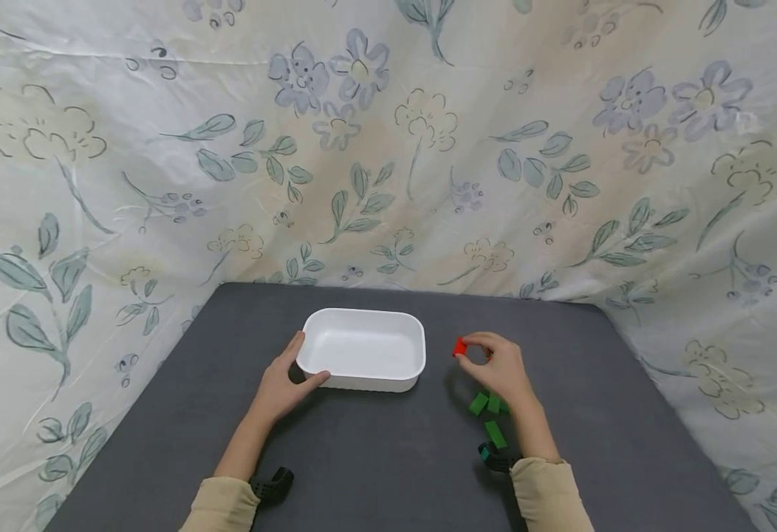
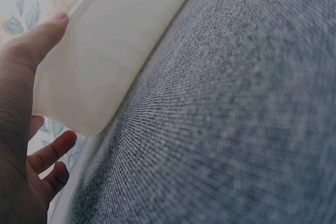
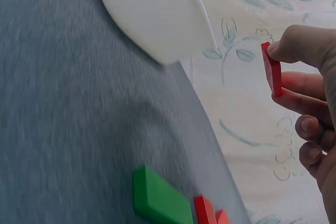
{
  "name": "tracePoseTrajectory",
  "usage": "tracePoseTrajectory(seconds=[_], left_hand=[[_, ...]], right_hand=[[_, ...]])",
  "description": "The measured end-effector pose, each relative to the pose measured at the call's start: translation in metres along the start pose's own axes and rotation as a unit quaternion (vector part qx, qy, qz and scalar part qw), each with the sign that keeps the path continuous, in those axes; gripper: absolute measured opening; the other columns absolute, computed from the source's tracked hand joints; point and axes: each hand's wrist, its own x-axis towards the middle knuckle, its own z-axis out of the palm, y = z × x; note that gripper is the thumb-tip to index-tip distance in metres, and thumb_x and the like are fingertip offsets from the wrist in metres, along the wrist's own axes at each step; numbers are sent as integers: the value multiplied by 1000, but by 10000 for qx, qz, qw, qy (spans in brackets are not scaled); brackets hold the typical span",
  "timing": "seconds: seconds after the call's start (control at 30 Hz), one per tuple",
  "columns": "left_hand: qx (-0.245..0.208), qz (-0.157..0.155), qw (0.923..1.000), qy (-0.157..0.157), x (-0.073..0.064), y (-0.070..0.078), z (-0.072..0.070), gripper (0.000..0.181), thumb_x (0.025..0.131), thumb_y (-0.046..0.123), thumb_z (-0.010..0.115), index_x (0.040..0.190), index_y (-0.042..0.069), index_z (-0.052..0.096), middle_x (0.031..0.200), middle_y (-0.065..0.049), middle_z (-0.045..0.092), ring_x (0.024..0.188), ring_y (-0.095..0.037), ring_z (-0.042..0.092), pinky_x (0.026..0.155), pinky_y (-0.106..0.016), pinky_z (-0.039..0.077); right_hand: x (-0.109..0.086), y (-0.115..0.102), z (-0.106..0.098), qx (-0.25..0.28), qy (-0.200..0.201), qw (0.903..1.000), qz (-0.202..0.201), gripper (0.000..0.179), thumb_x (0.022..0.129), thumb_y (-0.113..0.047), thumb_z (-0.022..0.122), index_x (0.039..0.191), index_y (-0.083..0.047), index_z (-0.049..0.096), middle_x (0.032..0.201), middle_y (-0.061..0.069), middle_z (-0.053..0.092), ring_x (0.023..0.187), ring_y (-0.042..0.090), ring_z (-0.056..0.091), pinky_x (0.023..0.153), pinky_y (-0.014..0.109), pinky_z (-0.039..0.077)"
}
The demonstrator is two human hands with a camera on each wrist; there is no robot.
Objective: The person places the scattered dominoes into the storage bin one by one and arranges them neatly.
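A white rectangular plastic tub (image 1: 362,347) with rounded corners sits on the dark table, its inside showing nothing but white. My left hand (image 1: 281,388) holds its near left corner, the thumb (image 2: 50,32) at the rim of the near side and the index finger along the left end. Between thumb and fingertips, my right hand (image 1: 500,362) pinches a small flat red block (image 1: 459,346) above the table, to the right of the tub. In the right wrist view, the red block (image 3: 272,70) stands on edge in the pinch, the other fingers loosely bent.
Several green blocks (image 1: 478,403) lie under and beside my right forearm. Further red blocks (image 3: 205,211) lie near a green block (image 3: 160,195) in the right wrist view. Dark bands (image 1: 274,485) circle both wrists. A flowered cloth (image 1: 388,185) hangs behind the grey-covered table (image 1: 375,458).
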Motion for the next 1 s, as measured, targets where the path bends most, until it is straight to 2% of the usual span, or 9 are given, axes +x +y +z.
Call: tracePoseTrajectory(seconds=[0.17, 0.57, 0.7, 0.8, 1.0], left_hand=[[-51, -28, 10000, -31, 0, 0, 0, 103, 90, 48, 83, 167, 5, 30, 173, -16, 30, 158, -41, 30, 124, -70, 24], [-14, -36, 10000, -75, 2, 0, -2, 105, 89, 50, 83, 167, 5, 29, 173, -16, 29, 158, -42, 30, 123, -69, 26], [-54, -32, 9999, -83, 3, 1, -3, 105, 89, 49, 83, 167, 5, 29, 173, -16, 30, 158, -40, 30, 124, -68, 26], [-49, -35, 9999, -96, 3, 0, -3, 105, 89, 49, 83, 167, 6, 30, 173, -16, 30, 159, -40, 30, 124, -68, 26], [-75, -72, 9999, -118, 3, 0, -4, 105, 88, 51, 83, 168, 8, 29, 173, -15, 29, 159, -40, 28, 124, -68, 24]], right_hand=[[6, -10, 10, 116, -39, 9999, 39, 25, 85, -17, 88, 108, -8, 83, 114, 11, 79, 77, 24, 58, 67, 30, 46], [23, -43, 35, 549, -246, 9979, 224, 25, 86, -19, 87, 108, -9, 84, 115, 9, 78, 83, 21, 57, 72, 33, 48], [29, -53, 47, 708, -386, 9961, 359, 24, 86, -19, 86, 108, -9, 84, 115, 8, 78, 87, 28, 60, 73, 33, 48], [33, -58, 56, 758, -442, 9957, 300, 23, 85, -18, 86, 106, -9, 84, 112, 8, 79, 83, 31, 60, 69, 32, 46], [40, -67, 72, 763, -590, 9953, -79, 22, 84, -16, 87, 104, -8, 84, 107, 7, 79, 77, 26, 59, 65, 28, 43]])
